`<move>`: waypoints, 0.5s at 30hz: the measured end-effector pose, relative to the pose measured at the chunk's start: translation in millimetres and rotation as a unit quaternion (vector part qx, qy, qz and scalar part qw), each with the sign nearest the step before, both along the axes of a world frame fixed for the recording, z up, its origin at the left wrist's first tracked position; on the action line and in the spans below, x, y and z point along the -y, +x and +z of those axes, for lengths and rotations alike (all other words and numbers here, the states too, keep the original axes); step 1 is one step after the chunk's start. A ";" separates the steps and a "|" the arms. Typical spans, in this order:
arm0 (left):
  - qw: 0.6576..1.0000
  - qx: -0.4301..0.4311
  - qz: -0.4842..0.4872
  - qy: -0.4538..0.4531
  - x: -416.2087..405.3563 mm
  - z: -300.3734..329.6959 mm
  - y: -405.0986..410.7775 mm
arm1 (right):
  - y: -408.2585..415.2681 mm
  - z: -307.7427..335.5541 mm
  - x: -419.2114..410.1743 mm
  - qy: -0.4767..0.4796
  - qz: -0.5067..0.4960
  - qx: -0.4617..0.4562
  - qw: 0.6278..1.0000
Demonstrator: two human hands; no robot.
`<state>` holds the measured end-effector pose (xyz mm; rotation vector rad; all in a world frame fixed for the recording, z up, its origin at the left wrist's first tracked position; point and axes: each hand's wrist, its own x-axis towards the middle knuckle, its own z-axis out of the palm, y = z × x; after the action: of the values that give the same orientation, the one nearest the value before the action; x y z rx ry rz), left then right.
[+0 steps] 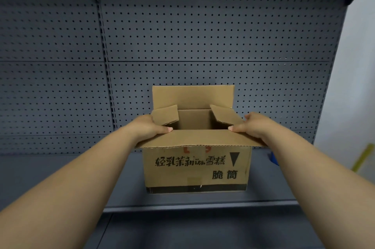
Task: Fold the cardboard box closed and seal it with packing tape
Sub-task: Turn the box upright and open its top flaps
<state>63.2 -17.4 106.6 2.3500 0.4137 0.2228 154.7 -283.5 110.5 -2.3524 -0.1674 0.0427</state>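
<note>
A brown cardboard box point(195, 169) with black printed characters stands on a dark grey shelf point(121, 179). Its top is open: the rear flap point(192, 96) stands upright, the two side flaps point(165, 114) point(225, 115) lean inward, and the front flap point(196, 138) folds out towards me. My left hand point(150, 126) grips the box's top left corner, thumb pressed on the front flap. My right hand point(253, 124) grips the top right corner the same way. No packing tape can be made out for certain.
A grey pegboard back wall point(203, 35) rises behind the box. A blue object point(273, 158) lies on the shelf at the right, partly behind my right arm. A yellow-green strip point(363, 157) leans at the far right by a white wall. The shelf's front edge point(182, 207) runs below the box.
</note>
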 end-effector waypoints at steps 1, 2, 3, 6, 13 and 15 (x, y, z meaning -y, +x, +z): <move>0.999 -0.004 0.027 0.016 3.3 -0.1 3.2 | 0.1 2.1 -4.0 -0.014 -0.018 0.000 1.000; 0.997 -0.009 0.051 0.055 5.1 -1.3 6.1 | 1.1 2.9 -6.2 -0.022 -0.033 0.001 0.999; 0.992 -0.010 0.074 0.101 6.8 -3.6 9.0 | 2.6 2.4 -7.0 -0.030 -0.044 0.003 0.999; 0.978 0.027 0.122 0.165 8.0 -18.6 14.4 | 6.4 -4.7 -4.0 -0.030 -0.070 0.006 0.997; 0.963 0.103 0.041 0.244 7.9 -29.3 6.5 | 18.1 -14.7 -6.8 -0.068 -0.141 0.079 0.984; 0.958 0.083 0.013 0.274 7.4 -26.4 3.7 | 23.1 -16.0 -5.9 -0.047 -0.168 0.067 0.982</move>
<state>66.9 -24.8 80.1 2.8359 0.3281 0.6097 177.8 -277.6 94.5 -2.4468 0.1722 -0.2791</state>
